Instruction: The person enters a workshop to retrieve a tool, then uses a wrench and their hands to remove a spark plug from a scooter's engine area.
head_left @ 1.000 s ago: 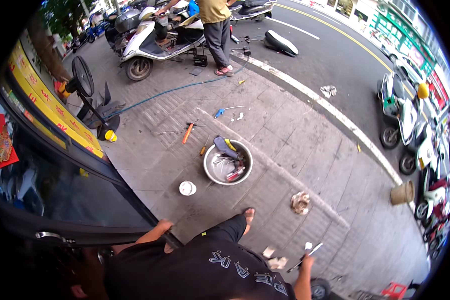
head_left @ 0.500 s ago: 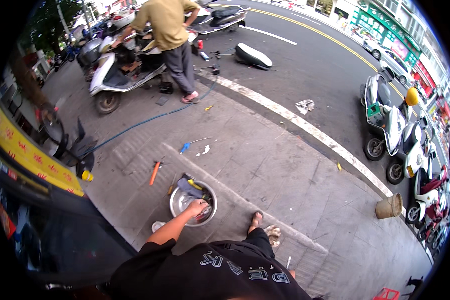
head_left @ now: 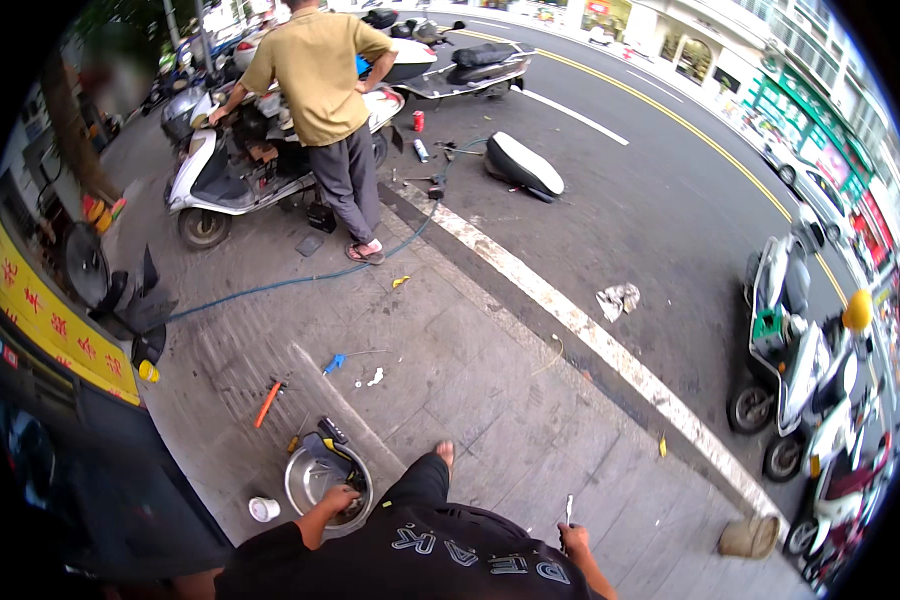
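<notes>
My left hand (head_left: 340, 497) reaches into a steel basin (head_left: 297, 478) on the pavement, fingers curled; whatever they grip is too small to make out. Dark grey and yellow items (head_left: 332, 452) lie at the basin's far rim. Beside it stand a white tub (head_left: 264, 508) and, farther up, an orange-handled hammer (head_left: 267, 402). My right hand (head_left: 574, 538), low on the right of my body, is closed round a slim silver tool (head_left: 570, 507) pointing upward. A blue nozzle tool (head_left: 334, 363) lies on the pavement ahead.
A person (head_left: 330, 120) in a tan shirt stands at a white scooter (head_left: 210, 185). A blue hose (head_left: 270, 286) crosses the pavement. A detached seat (head_left: 520, 162) lies on the road. Parked scooters (head_left: 790, 350) and a bucket (head_left: 748, 538) line the right. A yellow-signed storefront (head_left: 50, 315) borders the left.
My left hand has gone from the storefront's edge into the basin. The basin appears lower in view as I move toward it. The person in tan now shows more fully, arms on the scooter and hip.
</notes>
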Demonstrator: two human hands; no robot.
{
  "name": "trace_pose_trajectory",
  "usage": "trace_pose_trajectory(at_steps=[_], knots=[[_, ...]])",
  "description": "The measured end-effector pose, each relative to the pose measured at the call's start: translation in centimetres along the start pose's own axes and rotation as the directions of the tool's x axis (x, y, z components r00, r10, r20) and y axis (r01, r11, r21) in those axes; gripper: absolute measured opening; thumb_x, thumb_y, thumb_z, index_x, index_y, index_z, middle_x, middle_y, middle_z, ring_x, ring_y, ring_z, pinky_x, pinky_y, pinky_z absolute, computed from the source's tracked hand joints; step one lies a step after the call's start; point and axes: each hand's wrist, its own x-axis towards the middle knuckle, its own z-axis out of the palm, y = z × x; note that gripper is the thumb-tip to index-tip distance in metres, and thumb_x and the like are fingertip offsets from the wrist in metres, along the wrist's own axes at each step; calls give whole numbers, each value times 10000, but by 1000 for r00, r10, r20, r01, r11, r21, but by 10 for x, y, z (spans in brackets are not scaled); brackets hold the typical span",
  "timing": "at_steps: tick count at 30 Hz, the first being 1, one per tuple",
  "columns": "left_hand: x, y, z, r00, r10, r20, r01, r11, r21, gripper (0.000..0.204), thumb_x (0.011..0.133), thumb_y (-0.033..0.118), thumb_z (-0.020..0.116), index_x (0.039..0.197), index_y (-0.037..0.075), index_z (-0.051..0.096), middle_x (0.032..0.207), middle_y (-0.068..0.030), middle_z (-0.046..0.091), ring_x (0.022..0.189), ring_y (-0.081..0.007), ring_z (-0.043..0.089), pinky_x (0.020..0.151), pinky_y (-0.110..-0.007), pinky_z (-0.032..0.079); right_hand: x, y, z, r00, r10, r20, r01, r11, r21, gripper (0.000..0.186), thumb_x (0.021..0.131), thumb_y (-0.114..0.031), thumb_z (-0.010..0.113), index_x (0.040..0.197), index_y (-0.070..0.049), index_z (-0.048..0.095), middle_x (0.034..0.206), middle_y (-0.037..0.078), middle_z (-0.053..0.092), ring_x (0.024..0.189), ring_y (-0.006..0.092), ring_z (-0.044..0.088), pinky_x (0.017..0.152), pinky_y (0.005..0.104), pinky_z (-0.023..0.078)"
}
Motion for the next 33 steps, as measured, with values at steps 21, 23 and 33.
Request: trace_pose_trajectory(at_steps=[21,23,33], knots=[[405,652,59,958,284,37,-274,947,-167,192,896,216,514,1012,78,582,746,-24,616,587,-108,571,515,-252,435,342,-407,-58,981,-118,157,162,937,-310,367,766,-335,594,793,26,658,711,143,649,667,230,636,621,360,485],[438,681,69,945,323,55,-306,929,-207,237,884,248,528,1032,69,574,728,-38,614,595,-129,575,519,-263,442,393,-463,-74,990,-101,104,132,923,-362,398,765,-356,576,810,30,657,729,159,653,704,266,648,648,375,489],[511,722,-4,944,-315,-94,274,911,-308,257,888,247,468,1102,107,500,780,-72,602,623,-188,594,549,-345,474,551,-856,-178,962,-243,124,256,961,-103,317,782,-283,616,689,18,581,572,75,555,487,171,522,467,334,421]])
